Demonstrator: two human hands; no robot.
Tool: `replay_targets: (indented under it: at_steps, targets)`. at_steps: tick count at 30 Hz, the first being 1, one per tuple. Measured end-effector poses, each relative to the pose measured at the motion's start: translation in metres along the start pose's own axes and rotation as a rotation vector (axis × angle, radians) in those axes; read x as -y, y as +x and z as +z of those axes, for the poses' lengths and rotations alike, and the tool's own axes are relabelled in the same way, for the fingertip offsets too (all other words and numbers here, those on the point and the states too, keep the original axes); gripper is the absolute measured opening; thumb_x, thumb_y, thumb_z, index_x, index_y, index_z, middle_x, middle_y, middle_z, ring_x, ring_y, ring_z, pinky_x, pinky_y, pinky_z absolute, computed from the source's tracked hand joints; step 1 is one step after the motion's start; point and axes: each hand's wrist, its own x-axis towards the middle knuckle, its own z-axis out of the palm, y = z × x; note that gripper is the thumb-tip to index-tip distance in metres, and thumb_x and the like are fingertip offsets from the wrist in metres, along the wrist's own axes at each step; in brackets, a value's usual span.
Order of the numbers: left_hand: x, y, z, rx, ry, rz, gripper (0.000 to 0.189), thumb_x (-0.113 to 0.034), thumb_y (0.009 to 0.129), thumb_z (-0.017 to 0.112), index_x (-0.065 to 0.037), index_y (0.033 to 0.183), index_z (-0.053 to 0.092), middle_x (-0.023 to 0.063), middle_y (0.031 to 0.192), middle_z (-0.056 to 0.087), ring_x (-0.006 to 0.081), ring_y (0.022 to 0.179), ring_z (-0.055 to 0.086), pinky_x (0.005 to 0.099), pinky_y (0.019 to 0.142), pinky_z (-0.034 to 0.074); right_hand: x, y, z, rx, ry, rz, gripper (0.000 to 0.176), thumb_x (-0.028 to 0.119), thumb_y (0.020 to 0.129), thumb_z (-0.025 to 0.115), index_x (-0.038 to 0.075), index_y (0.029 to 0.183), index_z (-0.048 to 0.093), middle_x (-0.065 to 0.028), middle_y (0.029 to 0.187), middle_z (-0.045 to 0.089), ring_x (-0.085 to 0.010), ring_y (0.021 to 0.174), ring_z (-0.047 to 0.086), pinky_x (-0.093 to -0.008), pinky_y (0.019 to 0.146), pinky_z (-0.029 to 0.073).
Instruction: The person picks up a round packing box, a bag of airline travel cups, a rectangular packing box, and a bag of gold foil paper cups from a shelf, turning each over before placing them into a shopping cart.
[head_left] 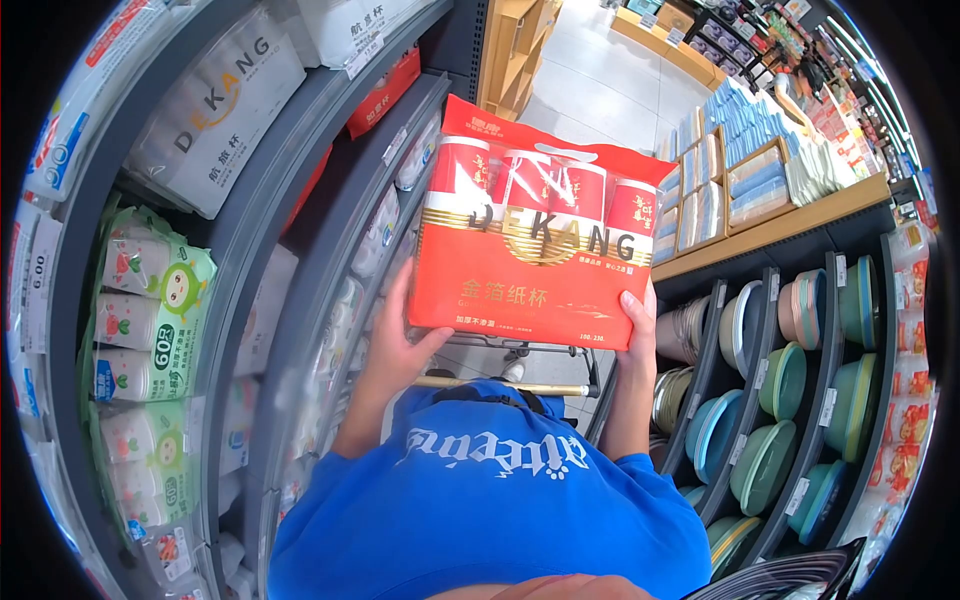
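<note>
A red package of paper cups (535, 265) with "DEKANG" printed across it is held up in front of my chest. Red cups show through the clear window near its top. My left hand (400, 330) grips its lower left side, with the thumb at the bottom edge. At the lower right side, my right hand (638, 325) holds it with the thumb on the front. The package tilts slightly, its right side lower. Beneath it is the handle of a cart (500, 385).
Shelves at the left hold green cup packs (150, 310) and a white package (215, 110). Basins (763, 468) stand in racks at the right, below a wooden counter (780, 222) with folded cloths (740, 120). A person (790, 100) is at the upper right.
</note>
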Motion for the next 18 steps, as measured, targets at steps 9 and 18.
replay_targets:
  at_steps: [9, 18]
  targets:
    - [-0.0029, -0.0025, 0.0022, -0.022, 0.021, -0.008, 0.087, -0.014, 0.082, 0.075, 0.004, 0.150, 0.025, 0.0235, 0.146, 0.043, 0.0311, 0.135, 0.045, 0.0403, 0.109, 0.038, -0.0002, -0.0051, -0.0023, -0.002, -0.020, 0.005, 0.073, 0.025, 0.082, 0.068, -0.003, 0.141, 0.036, -0.0170, 0.130, 0.053, -0.0227, 0.119, 0.055, -0.0363, 0.100, 0.046]
    - [-0.0054, -0.0039, 0.0024, -0.028, 0.017, -0.003, 0.086, -0.014, 0.082, 0.075, 0.004, 0.150, 0.025, 0.0231, 0.145, 0.044, 0.0305, 0.134, 0.047, 0.0399, 0.108, 0.039, 0.0003, -0.0068, 0.0019, -0.013, -0.022, -0.029, 0.068, 0.028, 0.083, 0.068, -0.003, 0.136, 0.040, -0.0157, 0.128, 0.055, -0.0223, 0.117, 0.056, -0.0353, 0.101, 0.046]
